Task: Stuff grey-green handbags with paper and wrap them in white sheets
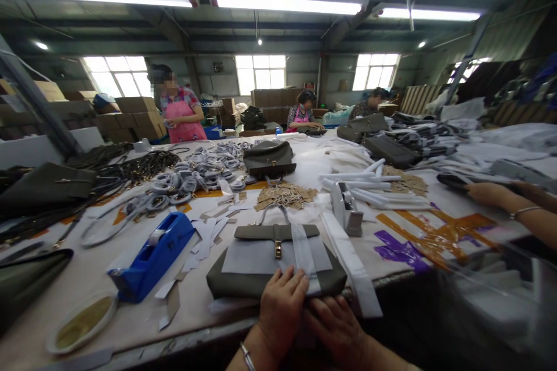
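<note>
A dark olive handbag (278, 287) lies at the near table edge, its flap closed by a gold turn lock (278, 250). White paper (252, 258) sits under the flap, across the front. A translucent white strip (303, 249) runs down over the flap and front, right of the lock. My left hand (282, 301) rests on the bag's lower front, fingers stretched out, tips at the strip. Against the bag's bottom edge lies my right hand (337, 322), fingers slightly bent and side by side; its thumb is hidden.
Left stand a blue tape dispenser (154, 255) and a shallow dish (82, 324); right, a grey tape dispenser (347, 208). Behind are wrapped straps (195, 171), brown tags (285, 196) and another handbag (270, 157). A co-worker's hand (489, 194) works at right; other people are beyond.
</note>
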{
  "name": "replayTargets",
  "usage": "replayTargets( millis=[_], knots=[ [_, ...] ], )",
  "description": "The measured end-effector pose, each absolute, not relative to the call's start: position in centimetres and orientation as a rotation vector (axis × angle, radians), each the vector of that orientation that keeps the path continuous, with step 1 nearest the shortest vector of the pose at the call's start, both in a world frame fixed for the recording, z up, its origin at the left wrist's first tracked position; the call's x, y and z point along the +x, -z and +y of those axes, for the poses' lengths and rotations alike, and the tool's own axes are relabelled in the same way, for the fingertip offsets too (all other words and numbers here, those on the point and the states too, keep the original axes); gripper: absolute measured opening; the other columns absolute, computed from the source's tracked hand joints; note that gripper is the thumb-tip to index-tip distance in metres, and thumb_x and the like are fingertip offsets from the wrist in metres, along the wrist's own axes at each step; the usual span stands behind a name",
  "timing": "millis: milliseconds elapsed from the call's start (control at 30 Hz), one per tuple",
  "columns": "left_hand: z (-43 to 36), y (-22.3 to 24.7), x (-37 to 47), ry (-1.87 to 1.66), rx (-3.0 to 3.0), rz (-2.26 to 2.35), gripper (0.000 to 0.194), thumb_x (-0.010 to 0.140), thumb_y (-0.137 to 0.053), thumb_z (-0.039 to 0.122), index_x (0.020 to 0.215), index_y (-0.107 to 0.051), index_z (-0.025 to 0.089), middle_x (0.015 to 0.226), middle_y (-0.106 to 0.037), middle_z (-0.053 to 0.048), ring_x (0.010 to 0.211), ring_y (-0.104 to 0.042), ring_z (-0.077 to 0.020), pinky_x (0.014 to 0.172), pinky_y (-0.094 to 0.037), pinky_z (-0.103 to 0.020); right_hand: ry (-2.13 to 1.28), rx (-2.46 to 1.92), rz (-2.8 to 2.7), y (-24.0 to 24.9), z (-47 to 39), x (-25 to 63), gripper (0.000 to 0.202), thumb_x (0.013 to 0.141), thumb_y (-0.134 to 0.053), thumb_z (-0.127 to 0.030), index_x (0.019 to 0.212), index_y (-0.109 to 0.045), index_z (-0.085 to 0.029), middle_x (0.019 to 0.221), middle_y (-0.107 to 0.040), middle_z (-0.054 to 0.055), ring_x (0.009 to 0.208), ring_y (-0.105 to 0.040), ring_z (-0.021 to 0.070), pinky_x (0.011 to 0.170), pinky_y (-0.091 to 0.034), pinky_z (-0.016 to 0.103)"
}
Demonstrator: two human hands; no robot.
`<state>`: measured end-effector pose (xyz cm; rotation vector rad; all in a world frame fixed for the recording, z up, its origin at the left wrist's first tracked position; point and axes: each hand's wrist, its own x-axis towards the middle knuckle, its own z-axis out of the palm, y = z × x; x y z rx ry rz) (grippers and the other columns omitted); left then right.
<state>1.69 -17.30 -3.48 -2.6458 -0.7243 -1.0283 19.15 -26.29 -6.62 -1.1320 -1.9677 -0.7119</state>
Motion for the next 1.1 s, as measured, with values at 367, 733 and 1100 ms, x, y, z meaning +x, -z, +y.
replayTargets(
  millis=[367,733,1100],
  knots=[
    [-17.5,3.2,1.7,1.043,-2.629,-0.721,0.033,0.106,-0.039,0.023,0.120,-0.069,0.024,0.122,-0.075,-0.003,0.113,-0.072,-0.0266,0.090,-0.064,-0.046,0.669,-1.044,-1.915,5.0,-26.3,19.2,0.041,0.104,-0.032,-0.020,0.095,-0.072,-0.021,0.109,-0.077,0.005,0.112,-0.065,0.0219,0.107,-0.035,0.038],
    [-17.6,3.6,1.1,0.977,-2.580,-0.631,0.033,0.106,-0.042,0.024,0.125,-0.068,0.025,0.128,-0.073,-0.002,0.121,-0.067,-0.0226,0.101,-0.057,-0.041,0.509,-1.044,-1.964,2.6,-25.9,19.5,0.034,0.097,-0.037,-0.002,0.101,-0.067,-0.018,0.102,-0.079,0.007,0.101,-0.073,0.0190,0.092,-0.054,0.034],
    [-18.8,0.9,0.1,0.895,-2.821,-0.698,0.052,0.084,-0.061,0.026,0.135,-0.062,0.022,0.145,-0.062,-0.004,0.134,-0.059,-0.0303,0.108,-0.054,-0.050,-0.219,-1.240,-1.856,1.9,-24.9,20.3,0.027,0.100,-0.042,-0.012,0.086,-0.062,-0.022,0.084,-0.069,0.003,0.078,-0.066,0.0157,0.071,-0.051,0.027]
  ],
)
